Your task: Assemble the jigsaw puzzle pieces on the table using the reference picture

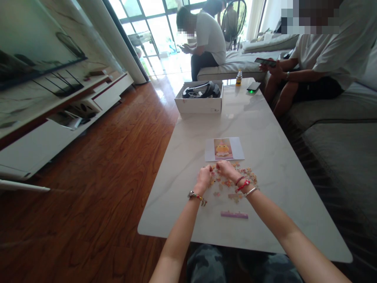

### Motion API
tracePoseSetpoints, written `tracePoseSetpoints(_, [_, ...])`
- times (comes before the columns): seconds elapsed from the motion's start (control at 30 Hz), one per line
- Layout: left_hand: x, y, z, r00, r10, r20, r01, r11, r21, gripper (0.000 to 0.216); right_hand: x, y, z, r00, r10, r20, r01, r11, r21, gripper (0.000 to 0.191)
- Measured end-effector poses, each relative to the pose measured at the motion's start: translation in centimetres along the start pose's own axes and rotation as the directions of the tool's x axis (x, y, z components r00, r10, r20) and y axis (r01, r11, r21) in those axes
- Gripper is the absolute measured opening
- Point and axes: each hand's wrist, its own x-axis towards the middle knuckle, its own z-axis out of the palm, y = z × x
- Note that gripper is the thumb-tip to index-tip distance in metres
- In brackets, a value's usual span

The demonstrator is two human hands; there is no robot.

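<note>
My left hand (205,177) is closed in a pinch over the loose jigsaw puzzle pieces (249,175), close beside my right hand (226,169). The right hand has its fingers pressed together too; whatever sits in either pinch is too small to make out. Beyond the hands lies a white sheet (238,147) printed with a picture of a yellow figure on a brown and pink ground. Nearer my body is a joined pink-purple strip of puzzle pieces (234,215), apart from both hands. A small joined cluster of pieces (235,197) lies between that strip and my hands.
The white marble table (182,208) carries an open box (200,105) with a black device, a small bottle (238,78) and a dark flat device (253,87) with a green light. One person (330,59) sits at right holding a phone; another (209,37) sits farther back.
</note>
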Motion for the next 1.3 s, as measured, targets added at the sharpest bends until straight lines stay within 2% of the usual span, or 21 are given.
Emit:
tracePoseSetpoints(0.27, [-0.7, 0.4, -0.6, 0.994, 0.034, -0.106, -0.028, 0.998, 0.058, 0.021, -0.6, 0.5, -0.9, 0.999, 0.048, 0.022, -0.050, 0.997, 0.057, 0.013])
tracePoseSetpoints(0.33, [-0.6, 0.2, -0.9, 0.988, 0.065, -0.142, -0.053, 0.995, 0.088, 0.025, -0.9, 0.5, -1.3, 0.998, 0.063, 0.016, -0.064, 0.993, 0.101, 0.019])
tracePoseSetpoints(0.43, [-0.4, -0.1, -1.1, 0.981, 0.158, -0.111, -0.144, 0.982, 0.119, 0.026, -1.2, 0.3, -1.9, 0.997, 0.075, -0.007, -0.072, 0.979, 0.191, 0.029])
tracePoseSetpoints(0.53, [-0.5, -0.3, -1.1, 0.975, 0.212, -0.066, -0.202, 0.970, 0.135, 0.024, -1.4, 0.0, -2.6, 0.996, 0.081, -0.041, -0.066, 0.953, 0.295, 0.028])
tracePoseSetpoints(0.67, [-1.6, -0.5, -1.0, 0.975, 0.209, -0.074, -0.197, 0.970, 0.141, 0.032, -2.7, 0.5, -3.5, 0.992, 0.107, -0.073, -0.065, 0.895, 0.441, 0.029])
tracePoseSetpoints(0.73, [-2.3, -0.4, -1.1, 0.975, 0.191, -0.116, -0.176, 0.977, 0.124, 0.038, -4.0, 1.6, -4.2, 0.986, 0.138, -0.088, -0.075, 0.857, 0.510, 0.029])
tracePoseSetpoints(0.83, [-2.9, 0.4, -1.6, 0.957, 0.156, -0.245, -0.162, 0.987, -0.004, 0.038, -6.1, 3.4, -5.8, 0.974, 0.189, -0.129, -0.077, 0.802, 0.593, 0.029])
tracePoseSetpoints(0.9, [-2.9, 1.5, -1.9, 0.956, 0.118, -0.270, -0.175, 0.965, -0.196, 0.035, -7.0, 4.1, -6.7, 0.965, 0.200, -0.173, -0.050, 0.779, 0.625, 0.028])
tracePoseSetpoints(1.0, [-2.2, 3.7, -1.7, 0.988, 0.114, -0.101, -0.151, 0.827, -0.541, 0.033, -7.0, 3.7, -6.9, 0.961, 0.175, -0.213, 0.015, 0.739, 0.674, 0.018])
tracePoseSetpoints(1.03, [-1.9, 4.5, -1.5, 0.991, 0.125, -0.058, -0.134, 0.777, -0.615, 0.033, -6.7, 3.4, -6.6, 0.969, 0.177, -0.174, 0.017, 0.653, 0.757, 0.017])
tracePoseSetpoints(1.07, [-1.6, 5.1, -1.3, 0.988, 0.153, -0.026, -0.132, 0.739, -0.660, 0.031, -6.3, 3.0, -6.3, 0.973, 0.181, -0.141, 0.012, 0.575, 0.818, 0.017])
tracePoseSetpoints(1.13, [-1.2, 6.1, -1.0, 0.985, 0.172, -0.021, -0.136, 0.692, -0.710, 0.026, -5.8, 2.4, -5.5, 0.974, 0.190, -0.120, 0.012, 0.488, 0.873, 0.019])
tracePoseSetpoints(1.3, [-1.7, 6.5, -1.2, 0.989, 0.139, -0.039, -0.119, 0.631, -0.767, 0.024, -6.4, 1.6, -5.0, 0.970, 0.213, -0.114, 0.017, 0.410, 0.912, 0.023])
